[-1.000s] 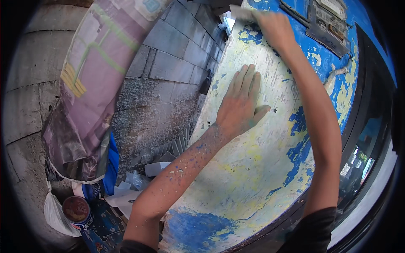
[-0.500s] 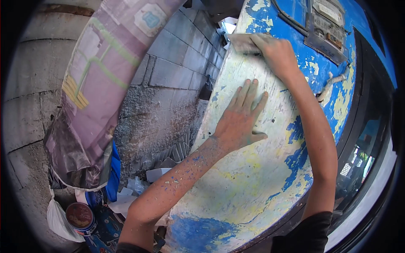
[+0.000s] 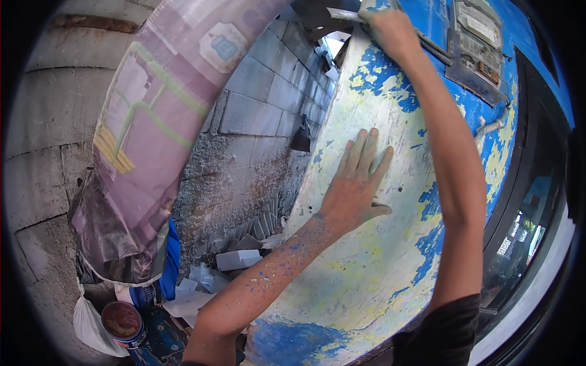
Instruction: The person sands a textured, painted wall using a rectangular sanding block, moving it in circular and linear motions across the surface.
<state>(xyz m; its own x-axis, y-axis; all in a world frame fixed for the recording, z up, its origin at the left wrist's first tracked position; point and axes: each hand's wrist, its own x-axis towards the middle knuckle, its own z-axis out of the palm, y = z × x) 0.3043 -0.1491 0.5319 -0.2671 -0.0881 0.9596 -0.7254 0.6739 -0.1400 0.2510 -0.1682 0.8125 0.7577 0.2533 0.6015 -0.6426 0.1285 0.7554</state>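
Note:
My left hand (image 3: pixel 353 192) lies flat on the worn panel (image 3: pixel 342 274), fingers spread and thumb out to the side. Bits of blue and pale paint cling to that forearm. Higher up, at the panel's top end, my right hand (image 3: pixel 394 30) is closed around a flat scraper (image 3: pixel 343 14); its thin pale blade sticks out to the left and the rest is hidden by my fingers. Around the right hand the surface is blue with flaked patches (image 3: pixel 381 70). Under the left hand it is mostly whitish with yellow-green traces.
An electrical box with a clear cover (image 3: pixel 479 46) is fixed at the upper right, a dark cable (image 3: pixel 433 50) beside it. A purple printed sheet (image 3: pixel 155 122) hangs at the left before a block wall (image 3: pixel 253 110). A round can (image 3: pixel 122 320) and white bag (image 3: pixel 91 323) sit low left.
My right hand has moved up with the scraper, from the whitish area to the panel's top end. The left hand stays flat on the panel; the view has shifted slightly.

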